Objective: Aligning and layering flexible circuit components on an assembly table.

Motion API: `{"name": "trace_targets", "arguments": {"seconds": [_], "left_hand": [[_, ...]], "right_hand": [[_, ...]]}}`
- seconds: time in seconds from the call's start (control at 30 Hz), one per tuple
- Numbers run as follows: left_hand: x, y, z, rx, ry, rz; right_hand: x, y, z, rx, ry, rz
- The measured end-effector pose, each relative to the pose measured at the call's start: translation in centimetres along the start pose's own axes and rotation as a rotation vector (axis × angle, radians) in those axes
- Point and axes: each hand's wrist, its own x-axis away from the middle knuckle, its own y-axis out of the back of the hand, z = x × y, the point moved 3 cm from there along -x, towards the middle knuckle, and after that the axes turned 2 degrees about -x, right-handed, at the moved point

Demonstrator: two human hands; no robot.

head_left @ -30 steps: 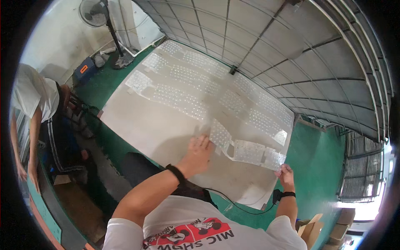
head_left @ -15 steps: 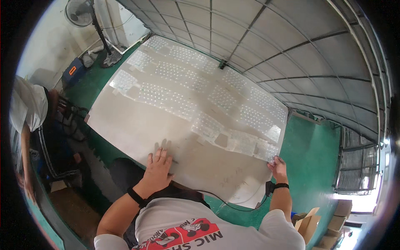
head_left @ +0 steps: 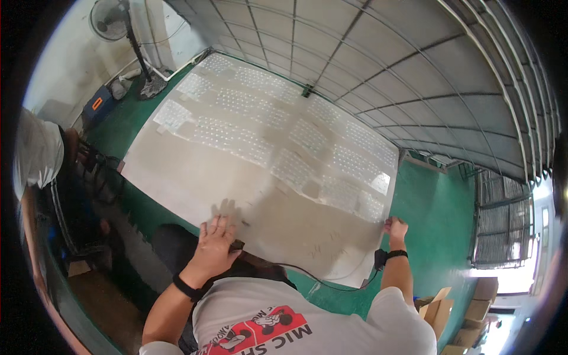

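Observation:
A large pale board (head_left: 177, 171) lies flat in front of me. Across its far half run wavy strips of clear sheet (head_left: 234, 142) with rows of small shiny dots and blank patches. My left hand (head_left: 216, 239) rests palm down at the board's near edge, fingers stretched out. At the right edge, beside the end of the nearest strip, my right hand (head_left: 396, 228) has its fingers curled together; whatever they pinch is too small to make out. A small dark piece (head_left: 245, 223) lies on the board near my left fingertips.
A tall wire-grid frame with pale panels (head_left: 414, 65) leans over the far side. A standing fan (head_left: 109, 21) and a blue box (head_left: 99, 106) are at the far left. Another person's white sleeve (head_left: 41, 148) shows at left. Cardboard boxes (head_left: 438, 310) stand lower right; a black cable (head_left: 316, 281) hangs near me.
My right hand has moved slightly off the strip's near right corner to the board's edge, its fingers curling tighter. My left hand has slid a little left and stays flat.

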Motion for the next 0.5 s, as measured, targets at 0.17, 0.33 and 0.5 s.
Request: {"name": "trace_targets", "arguments": {"seconds": [0.17, 0.33, 0.5], "left_hand": [[2.8, 2.6, 0.4, 0.052, 0.183, -0.007], [7.0, 4.1, 1.4, 0.053, 0.301, -0.115], [13.4, 6.0, 2.0, 0.079, 0.435, -0.377]], "right_hand": [[1.1, -5.4, 5.6, 0.240, 0.383, -0.070], [16.2, -25.0, 16.6, 0.258, 0.834, 0.456], [40.2, -38.3, 21.2, 0.040, 1.042, 1.274]]}}
